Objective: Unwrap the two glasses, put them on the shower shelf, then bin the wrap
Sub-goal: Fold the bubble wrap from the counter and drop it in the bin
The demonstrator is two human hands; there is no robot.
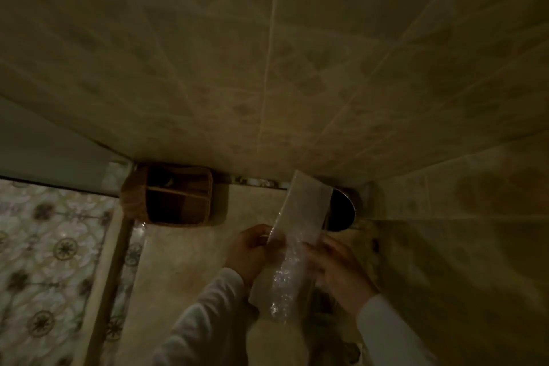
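Observation:
A long sheet of clear bubble wrap [300, 232] is stretched between my two hands low in the middle of the view. My left hand [252, 249] pinches its left edge. My right hand [338, 264] holds the right side, partly behind the film. The wrap's upper end stands up in front of a round dark bin [344, 211] in the corner by the wall. Its lower end hangs down over my sleeves. I cannot make out a glass inside the wrap. No shelf is visible.
A woven wicker basket [169, 196] with compartments stands on the floor against the tiled wall [267, 68]. To the left lies patterned floor tiling [50, 246] past a raised kerb. The light is dim.

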